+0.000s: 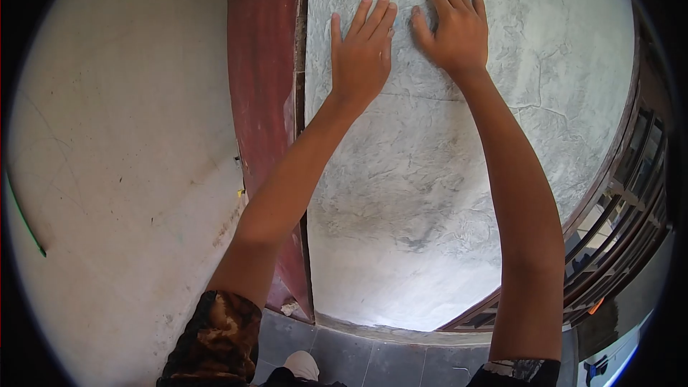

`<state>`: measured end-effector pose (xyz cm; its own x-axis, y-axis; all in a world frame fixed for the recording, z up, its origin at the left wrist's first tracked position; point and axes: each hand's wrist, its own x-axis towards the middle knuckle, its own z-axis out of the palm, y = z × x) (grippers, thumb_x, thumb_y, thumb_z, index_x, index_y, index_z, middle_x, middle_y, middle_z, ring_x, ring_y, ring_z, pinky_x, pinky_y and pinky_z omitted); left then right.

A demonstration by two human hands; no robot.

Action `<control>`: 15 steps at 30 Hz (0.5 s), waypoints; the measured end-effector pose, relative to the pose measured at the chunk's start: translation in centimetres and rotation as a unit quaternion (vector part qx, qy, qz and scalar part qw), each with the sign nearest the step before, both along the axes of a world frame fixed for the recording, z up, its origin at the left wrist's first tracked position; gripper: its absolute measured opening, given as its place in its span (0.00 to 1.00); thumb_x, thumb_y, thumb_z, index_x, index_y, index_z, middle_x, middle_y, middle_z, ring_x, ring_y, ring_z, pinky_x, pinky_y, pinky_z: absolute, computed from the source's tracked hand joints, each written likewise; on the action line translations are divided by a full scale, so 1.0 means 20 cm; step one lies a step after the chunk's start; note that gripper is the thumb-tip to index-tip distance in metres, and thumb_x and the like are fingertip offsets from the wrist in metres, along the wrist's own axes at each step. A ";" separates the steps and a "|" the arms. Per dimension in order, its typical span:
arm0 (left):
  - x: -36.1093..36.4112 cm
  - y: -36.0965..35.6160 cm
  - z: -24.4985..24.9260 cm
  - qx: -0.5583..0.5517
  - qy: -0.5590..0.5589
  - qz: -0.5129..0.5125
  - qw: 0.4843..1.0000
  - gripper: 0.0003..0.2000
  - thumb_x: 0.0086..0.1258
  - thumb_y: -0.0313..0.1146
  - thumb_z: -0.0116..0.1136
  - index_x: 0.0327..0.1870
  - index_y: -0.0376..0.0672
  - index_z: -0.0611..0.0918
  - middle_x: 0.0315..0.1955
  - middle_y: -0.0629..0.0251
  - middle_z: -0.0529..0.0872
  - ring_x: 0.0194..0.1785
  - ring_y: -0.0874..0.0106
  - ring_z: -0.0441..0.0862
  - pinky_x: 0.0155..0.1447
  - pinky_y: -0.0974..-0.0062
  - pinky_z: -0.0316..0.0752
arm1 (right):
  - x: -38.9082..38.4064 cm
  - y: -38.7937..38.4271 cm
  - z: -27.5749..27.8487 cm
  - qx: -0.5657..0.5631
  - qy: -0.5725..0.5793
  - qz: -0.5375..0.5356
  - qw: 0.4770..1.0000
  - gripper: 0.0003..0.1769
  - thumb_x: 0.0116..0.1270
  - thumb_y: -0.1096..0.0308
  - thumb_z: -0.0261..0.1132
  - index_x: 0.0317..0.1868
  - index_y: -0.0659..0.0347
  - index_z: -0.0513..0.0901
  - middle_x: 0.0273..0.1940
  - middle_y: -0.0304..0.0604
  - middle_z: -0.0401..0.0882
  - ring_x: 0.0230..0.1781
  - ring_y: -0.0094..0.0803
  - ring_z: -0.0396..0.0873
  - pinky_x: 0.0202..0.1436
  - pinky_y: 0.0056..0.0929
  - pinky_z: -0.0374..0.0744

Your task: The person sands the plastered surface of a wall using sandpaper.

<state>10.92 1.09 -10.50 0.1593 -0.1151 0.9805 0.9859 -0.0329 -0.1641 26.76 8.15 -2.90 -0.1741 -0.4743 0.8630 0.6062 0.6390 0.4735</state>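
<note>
Two palms face away, hidden, against the grey wall; how hard they press cannot be told. Dark rounded borders cut off the view's edges, including part of the barred window at right, and a pale rounded shape at the bottom is hard to identify. The left arm covers part of the red panel. The left hand lies flat, little finger spread from the others, thumb close alongside. The right hand, slightly higher, has its fingers extended and thumb spread wide. Both grasp nothing.
</note>
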 end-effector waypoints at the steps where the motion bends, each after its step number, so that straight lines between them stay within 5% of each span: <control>1: 0.01 0.00 0.17 0.026 0.003 0.000 1.000 0.22 0.79 0.29 0.57 0.73 0.48 0.79 0.76 0.69 0.75 0.82 0.64 0.65 0.80 0.38 0.56 | -0.01 -0.01 0.00 0.002 -0.001 0.002 1.000 0.31 0.70 0.56 0.64 0.72 0.54 0.80 0.77 0.40 0.73 0.80 0.39 0.67 0.84 0.53 0.58; 3: 0.00 0.00 0.37 0.052 0.012 -0.004 0.999 0.23 0.77 0.29 0.59 0.73 0.49 0.79 0.76 0.70 0.75 0.83 0.66 0.64 0.81 0.39 0.55 | 0.00 -0.01 0.00 -0.009 0.006 -0.015 1.000 0.30 0.69 0.56 0.65 0.71 0.55 0.80 0.76 0.40 0.74 0.80 0.39 0.67 0.83 0.53 0.59; 5: -0.01 0.00 0.45 0.083 0.033 0.007 0.996 0.18 0.83 0.29 0.48 0.68 0.35 0.80 0.72 0.55 0.78 0.78 0.55 0.70 0.79 0.40 0.59 | 0.00 -0.02 0.00 -0.009 0.008 -0.015 1.000 0.30 0.70 0.56 0.65 0.71 0.54 0.80 0.76 0.40 0.74 0.80 0.39 0.67 0.83 0.53 0.59; 8: -0.01 0.01 0.08 0.034 0.001 -0.012 0.999 0.22 0.80 0.29 0.55 0.74 0.48 0.78 0.76 0.67 0.75 0.81 0.62 0.67 0.78 0.36 0.59 | 0.00 -0.01 0.01 -0.009 0.003 -0.009 1.000 0.30 0.70 0.57 0.64 0.71 0.54 0.80 0.76 0.40 0.74 0.80 0.39 0.67 0.84 0.53 0.59; 11: -0.01 -0.01 -0.08 0.023 0.014 -0.002 1.000 0.20 0.80 0.31 0.55 0.71 0.46 0.80 0.73 0.66 0.79 0.79 0.61 0.70 0.75 0.37 0.63 | 0.00 -0.01 -0.01 -0.012 0.005 -0.008 1.000 0.30 0.70 0.57 0.64 0.71 0.55 0.80 0.76 0.41 0.74 0.80 0.40 0.67 0.84 0.53 0.58; 15: -0.03 0.00 0.43 0.067 0.045 -0.007 0.997 0.18 0.78 0.32 0.58 0.66 0.43 0.83 0.69 0.66 0.82 0.77 0.61 0.71 0.76 0.38 0.63 | 0.00 -0.03 0.00 -0.011 0.005 -0.012 1.000 0.30 0.69 0.56 0.64 0.71 0.56 0.81 0.76 0.41 0.74 0.80 0.40 0.67 0.83 0.53 0.59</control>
<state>10.39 1.04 -1.83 0.2425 -0.2475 0.9380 0.9668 -0.0180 -0.2547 26.77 7.65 -2.95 -0.1760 -0.4516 0.8747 0.6266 0.6339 0.4534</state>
